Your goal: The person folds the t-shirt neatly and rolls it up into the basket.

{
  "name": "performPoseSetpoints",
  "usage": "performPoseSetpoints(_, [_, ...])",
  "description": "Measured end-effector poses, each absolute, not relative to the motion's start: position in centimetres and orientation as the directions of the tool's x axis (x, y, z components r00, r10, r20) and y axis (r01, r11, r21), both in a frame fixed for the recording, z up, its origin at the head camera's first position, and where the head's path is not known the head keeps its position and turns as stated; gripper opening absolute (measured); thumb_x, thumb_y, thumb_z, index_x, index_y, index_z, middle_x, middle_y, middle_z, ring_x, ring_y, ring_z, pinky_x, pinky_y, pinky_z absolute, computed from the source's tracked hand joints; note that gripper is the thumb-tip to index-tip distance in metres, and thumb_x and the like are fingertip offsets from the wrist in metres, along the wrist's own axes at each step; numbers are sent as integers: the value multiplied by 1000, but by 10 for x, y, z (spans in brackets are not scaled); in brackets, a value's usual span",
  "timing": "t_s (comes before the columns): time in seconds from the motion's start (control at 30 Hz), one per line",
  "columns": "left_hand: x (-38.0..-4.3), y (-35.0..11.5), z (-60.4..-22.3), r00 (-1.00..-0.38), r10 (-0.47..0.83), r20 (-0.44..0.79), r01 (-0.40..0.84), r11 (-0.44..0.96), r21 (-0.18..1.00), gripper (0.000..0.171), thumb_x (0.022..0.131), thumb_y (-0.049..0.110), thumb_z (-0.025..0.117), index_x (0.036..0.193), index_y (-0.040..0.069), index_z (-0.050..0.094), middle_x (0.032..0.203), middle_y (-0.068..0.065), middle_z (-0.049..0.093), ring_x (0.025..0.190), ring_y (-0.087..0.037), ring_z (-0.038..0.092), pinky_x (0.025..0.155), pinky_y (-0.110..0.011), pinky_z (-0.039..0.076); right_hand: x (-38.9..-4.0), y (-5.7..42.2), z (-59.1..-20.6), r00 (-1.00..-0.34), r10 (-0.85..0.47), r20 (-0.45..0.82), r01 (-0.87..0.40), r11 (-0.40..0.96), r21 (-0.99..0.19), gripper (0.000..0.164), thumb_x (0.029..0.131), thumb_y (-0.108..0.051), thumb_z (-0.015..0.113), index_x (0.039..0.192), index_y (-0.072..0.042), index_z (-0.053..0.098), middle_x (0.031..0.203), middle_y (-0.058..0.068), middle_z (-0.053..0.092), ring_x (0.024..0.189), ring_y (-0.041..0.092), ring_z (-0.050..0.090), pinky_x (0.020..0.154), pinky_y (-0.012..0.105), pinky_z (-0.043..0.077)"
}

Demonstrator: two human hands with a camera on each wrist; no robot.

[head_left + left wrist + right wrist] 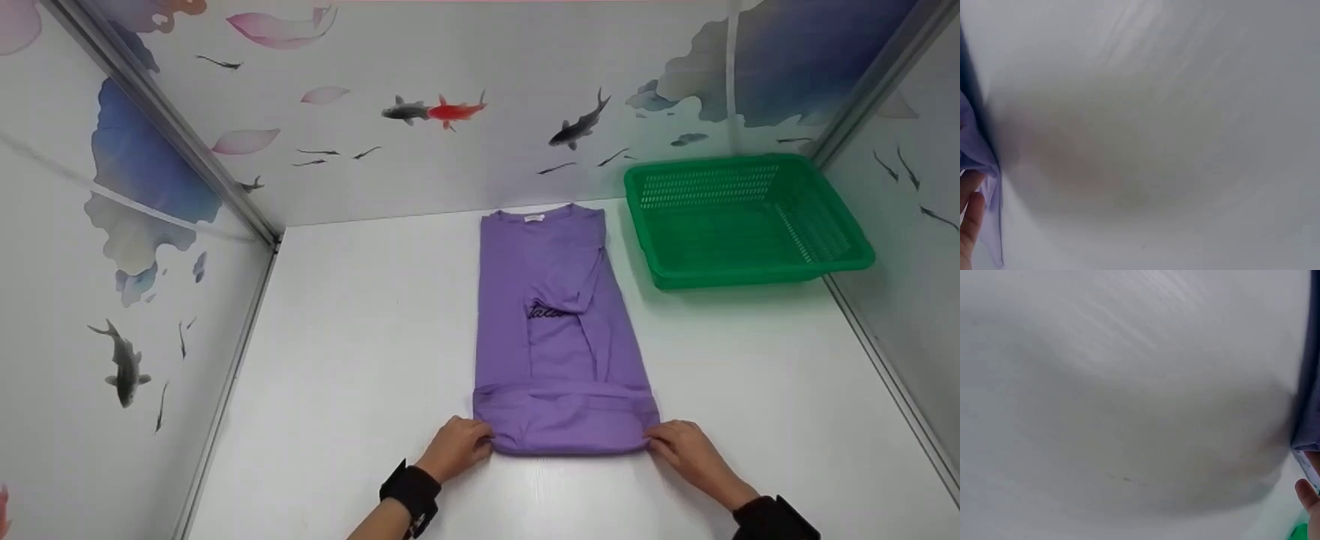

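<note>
Looking down, I see the worktop (375, 330) and on it the purple shirt (564, 337), lower end folded; left hand (455, 448) and right hand (694, 453), nearly closed, each pinch one bottom corner, perhaps to keep it straight.

Place: small walled booth (450, 180), wider building cannot be told | Sides: smooth white panels (60, 450) printed with fish (580, 124), pink petals (246, 141) and blue blotches (146, 157) | Corners: grey metal strips (157, 109) | Surface: plain white counter (360, 337) between the panels | Kit: green basket (739, 276) near the rear, black wristbands (411, 491) on the person
</note>
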State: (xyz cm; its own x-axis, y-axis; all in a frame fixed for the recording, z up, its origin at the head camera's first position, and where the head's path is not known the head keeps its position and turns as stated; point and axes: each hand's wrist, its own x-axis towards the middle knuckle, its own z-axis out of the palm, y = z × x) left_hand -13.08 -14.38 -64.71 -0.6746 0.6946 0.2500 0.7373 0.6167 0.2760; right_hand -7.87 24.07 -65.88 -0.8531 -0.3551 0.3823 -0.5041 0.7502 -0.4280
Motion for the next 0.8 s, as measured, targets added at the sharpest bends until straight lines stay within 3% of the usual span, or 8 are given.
performPoseSetpoints(0.13, [-126, -149, -635, -656, 738, 161, 728, 563, 391, 7, 73, 14, 67, 80, 12, 65, 72, 6, 65, 62, -4, 57, 59, -16, 43, -74, 247, -645, -899, -381, 216, -432, 695, -575, 6, 75, 0, 66, 81, -2, 67, 75, 6, 66, 69, 14, 61, 59, 31, 48])
performPoseSetpoints(0.27, [-130, -152, -624, -637, 759, 133, 726, 534, 433, 5, 74, 13, 65, 78, 11, 64, 69, 5, 63, 59, -3, 55, 57, -12, 42, -77, 247, -635, -921, -369, 125, -355, 665, -656, 6, 79, -1, 63, 83, -1, 67, 78, 8, 67, 71, 8, 60, 59, 28, 48])
performPoseSetpoints(0.53, [-159, -150, -606, -648, 742, 172, 725, 532, 438, 8, 76, 12, 63, 82, 7, 62, 72, 1, 64, 63, -8, 59, 59, -13, 45, -104, 245, -619, -922, -296, 250, -386, 642, -662, 13, 74, 5, 64, 78, -7, 64, 70, -6, 61, 62, -2, 47, 51, 27, 42])
performPoseSetpoints(0.8, [-191, -146, -600, -719, 680, 144, 652, 588, 479, 10, 76, 10, 63, 84, 3, 66, 74, -2, 65, 65, -9, 59, 61, -16, 46, -136, 243, -610, -916, -246, 318, -397, 672, -625, 11, 73, 5, 66, 79, -4, 64, 72, 0, 62, 64, 5, 52, 54, 29, 44])
